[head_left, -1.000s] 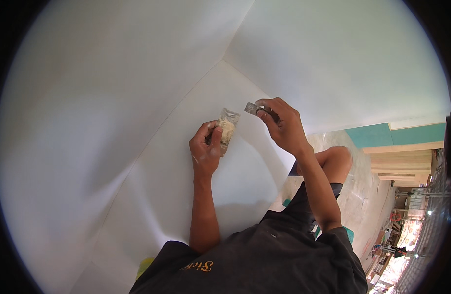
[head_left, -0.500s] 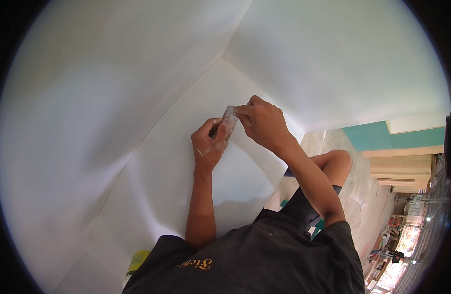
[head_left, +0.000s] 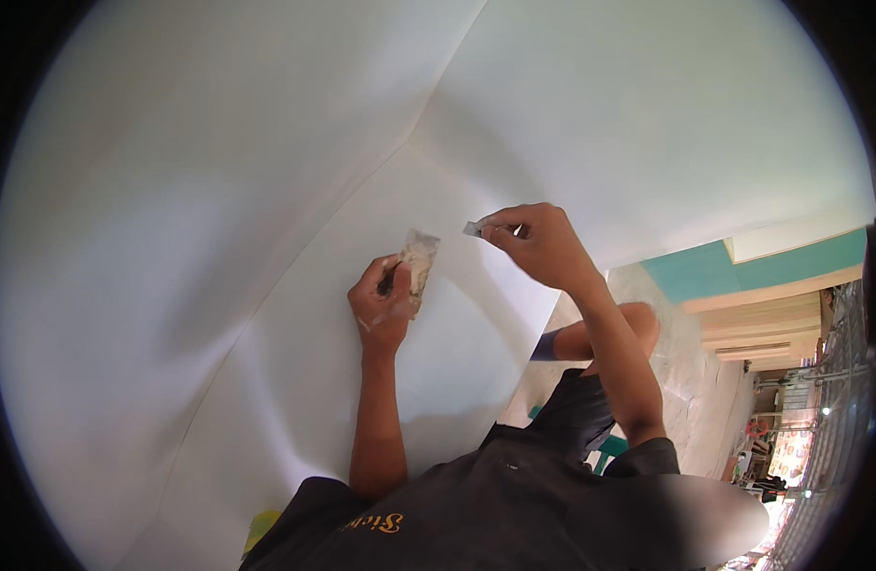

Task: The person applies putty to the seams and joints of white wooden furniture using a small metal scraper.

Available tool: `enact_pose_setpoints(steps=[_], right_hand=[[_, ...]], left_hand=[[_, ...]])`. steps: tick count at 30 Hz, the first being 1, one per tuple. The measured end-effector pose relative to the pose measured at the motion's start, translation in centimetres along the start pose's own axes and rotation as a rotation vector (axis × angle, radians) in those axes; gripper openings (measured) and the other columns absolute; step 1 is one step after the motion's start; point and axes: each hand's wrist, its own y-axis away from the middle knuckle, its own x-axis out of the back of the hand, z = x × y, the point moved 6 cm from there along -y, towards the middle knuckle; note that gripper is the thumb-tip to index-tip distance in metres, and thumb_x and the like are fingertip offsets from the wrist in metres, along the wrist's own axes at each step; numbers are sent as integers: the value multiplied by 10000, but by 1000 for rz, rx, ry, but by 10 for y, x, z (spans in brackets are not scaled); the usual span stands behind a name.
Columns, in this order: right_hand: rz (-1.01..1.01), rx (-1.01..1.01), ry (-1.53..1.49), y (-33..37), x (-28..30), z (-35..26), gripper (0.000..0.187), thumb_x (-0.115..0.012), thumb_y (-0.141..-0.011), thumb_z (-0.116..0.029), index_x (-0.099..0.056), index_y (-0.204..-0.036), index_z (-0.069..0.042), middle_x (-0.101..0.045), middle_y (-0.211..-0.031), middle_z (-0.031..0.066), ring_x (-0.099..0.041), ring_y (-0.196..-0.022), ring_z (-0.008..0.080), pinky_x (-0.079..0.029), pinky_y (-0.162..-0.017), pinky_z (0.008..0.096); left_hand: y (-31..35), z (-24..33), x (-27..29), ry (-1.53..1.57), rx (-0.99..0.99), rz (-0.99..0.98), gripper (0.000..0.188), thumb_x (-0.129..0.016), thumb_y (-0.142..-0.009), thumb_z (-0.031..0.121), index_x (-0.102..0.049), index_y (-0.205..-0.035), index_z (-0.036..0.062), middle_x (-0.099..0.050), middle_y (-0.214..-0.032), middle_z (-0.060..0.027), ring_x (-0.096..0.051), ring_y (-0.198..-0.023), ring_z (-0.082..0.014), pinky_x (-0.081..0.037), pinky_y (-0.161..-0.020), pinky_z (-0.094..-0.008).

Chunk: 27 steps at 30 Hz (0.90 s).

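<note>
My left hand (head_left: 381, 303) is closed around a putty knife (head_left: 422, 252) whose broad flat blade carries a smear of pale putty. Dried white streaks mark the skin near that thumb. To its right, my right hand (head_left: 531, 244) pinches a small grey metal scraper blade (head_left: 473, 228) between thumb and fingers, its tip pointing left. A gap separates the blade from the putty knife. Both hands are held in front of a pale white panel (head_left: 362, 224) that meets two other panels at a corner.
A tall white panel (head_left: 666, 124) rises on the right, another (head_left: 152, 238) on the left. By my left side stands a yellow-green container (head_left: 262, 528), partly hidden. Beyond my leg are a tiled floor (head_left: 680, 381), stacked wooden boards (head_left: 761, 328) and a cluttered shelf area (head_left: 790, 428).
My right hand has drawn away to the right with the small blade, which had been against the putty knife. My left hand has shifted slightly left and down.
</note>
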Motion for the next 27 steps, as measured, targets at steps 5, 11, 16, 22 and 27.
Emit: enact_pose_setpoints(steps=[5,11,16,22,27], right_hand=[[-213,-238,-1194,6,21,2,191,-590,-1024,-229,-614,-1067,-44,-592,-832,64,-419,-539,38,-324,-412,166],[-87,-14,-1380,4,57,-18,189,-591,-1026,-251,-611,-1058,-66,-588,-869,41,-473,-626,51,-399,-500,206],[602,388,-939,-22,155,-85,233,-650,-995,-265,-662,-973,-34,-586,-804,25,-511,-685,92,-418,-599,255],[1136,505,-584,-66,250,-158,267,-749,-907,-255,-689,-839,-4,-560,-694,-5,-461,-560,91,-380,-497,247],[1318,496,-524,-86,300,-198,310,-756,-891,-261,-692,-775,20,-592,-653,30,-513,-534,105,-440,-489,271]], left_hand=[[-1,-10,1,-51,-37,46,194,-645,-934,114,-680,-1001,-64,-680,-772,-52,-576,-685,-103,-495,-667,-264],[4,-20,-1,-132,-61,4,189,-652,-920,138,-668,-956,-48,-694,-766,-88,-614,-680,-142,-520,-667,-323],[4,-18,-2,-11,-50,26,198,-654,-906,136,-672,-943,-58,-685,-755,-100,-618,-679,-150,-518,-665,-324],[-3,-35,-2,-12,-13,15,213,-652,-884,111,-677,-955,-89,-694,-780,-118,-632,-702,-165,-521,-686,-325],[-8,-49,-2,8,-46,20,205,-651,-877,103,-675,-953,-87,-682,-773,-104,-620,-697,-159,-506,-674,-311]])
